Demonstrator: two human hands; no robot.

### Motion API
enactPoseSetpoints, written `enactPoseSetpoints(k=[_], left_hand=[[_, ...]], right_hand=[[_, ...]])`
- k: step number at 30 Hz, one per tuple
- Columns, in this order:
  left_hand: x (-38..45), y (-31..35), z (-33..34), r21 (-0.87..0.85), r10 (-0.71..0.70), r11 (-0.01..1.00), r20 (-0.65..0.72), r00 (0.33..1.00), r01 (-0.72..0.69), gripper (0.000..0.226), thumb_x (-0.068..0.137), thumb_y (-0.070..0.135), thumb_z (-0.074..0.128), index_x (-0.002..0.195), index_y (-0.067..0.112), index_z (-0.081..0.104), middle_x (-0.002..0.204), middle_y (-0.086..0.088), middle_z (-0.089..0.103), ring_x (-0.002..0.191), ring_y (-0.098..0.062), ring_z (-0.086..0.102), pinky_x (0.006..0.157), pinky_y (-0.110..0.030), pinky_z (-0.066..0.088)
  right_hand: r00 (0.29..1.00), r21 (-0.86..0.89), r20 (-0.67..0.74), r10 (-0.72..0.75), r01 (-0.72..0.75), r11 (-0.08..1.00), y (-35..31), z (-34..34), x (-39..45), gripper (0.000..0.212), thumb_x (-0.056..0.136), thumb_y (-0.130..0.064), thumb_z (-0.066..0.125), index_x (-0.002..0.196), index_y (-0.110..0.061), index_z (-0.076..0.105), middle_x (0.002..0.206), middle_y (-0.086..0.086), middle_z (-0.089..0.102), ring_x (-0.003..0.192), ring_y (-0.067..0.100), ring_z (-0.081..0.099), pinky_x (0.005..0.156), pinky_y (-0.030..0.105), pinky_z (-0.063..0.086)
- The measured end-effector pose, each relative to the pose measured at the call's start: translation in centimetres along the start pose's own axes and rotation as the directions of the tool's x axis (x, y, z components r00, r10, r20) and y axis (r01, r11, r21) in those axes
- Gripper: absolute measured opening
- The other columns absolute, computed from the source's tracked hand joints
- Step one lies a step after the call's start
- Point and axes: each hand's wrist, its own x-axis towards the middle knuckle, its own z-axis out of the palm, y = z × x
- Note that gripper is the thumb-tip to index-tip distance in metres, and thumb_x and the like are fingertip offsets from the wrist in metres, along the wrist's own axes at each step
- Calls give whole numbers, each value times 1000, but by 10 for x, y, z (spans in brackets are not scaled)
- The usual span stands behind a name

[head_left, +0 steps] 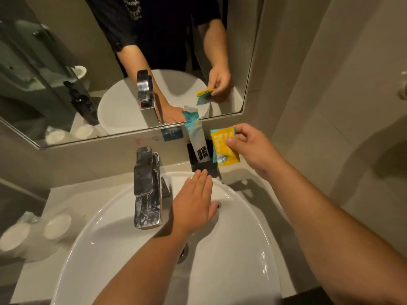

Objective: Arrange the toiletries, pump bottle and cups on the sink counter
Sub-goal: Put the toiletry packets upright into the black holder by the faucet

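Note:
My right hand (248, 148) pinches a yellow sachet (222, 148) with a teal edge, holding it just right of a black holder (208, 167) at the back of the counter. A tall white and teal packet (196, 139) stands in that holder and leans against the mirror. My left hand (193, 199) lies flat and open over the white basin (253, 238), fingertips almost touching the holder's front. Two white cups (57, 226) stand on the counter at the left. A dark pump bottle (82, 100) shows only as a reflection in the mirror.
A chrome tap (146, 188) rises behind the basin, left of my left hand. The mirror (220, 51) runs along the back wall. A beige tiled wall (330, 106) closes the right side. The drain (184, 254) sits under my left forearm.

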Motion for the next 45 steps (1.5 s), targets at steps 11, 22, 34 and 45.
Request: enactPoseSetpoints(k=[11,22,34,45], left_hand=[[4,-4,13,42,37,999,-93,995,-34,67,89,46,38,137,1,46,144,-19,44,135,-34,39,106,-47,40],[3,-2,13,53,21,999,-121,992,-14,67,89,48,38,138,3,47,146,-16,42,137,-31,38,108,-45,38],[4,-4,15,41,34,999,-121,992,-29,66,90,46,36,137,1,47,145,-18,43,136,-33,38,105,-47,41],[4,-5,16,83,59,995,-130,990,-48,69,88,48,40,137,0,46,129,-18,58,120,-32,53,110,-45,32]], right_hand=[[998,-113,53,-24,30,993,39,38,73,10,90,-4,61,99,-9,62,87,7,65,73,13,61,68,23,54],[1000,-276,-11,20,-22,961,69,34,78,10,84,-23,71,76,-28,68,112,10,56,96,24,64,87,39,54],[982,-434,-45,183,-184,882,81,40,78,8,80,-27,70,73,-25,74,119,4,56,105,22,57,90,38,51],[998,-513,-23,55,-59,856,64,37,73,13,91,-17,59,92,-16,72,93,-6,64,87,15,60,76,28,47]])
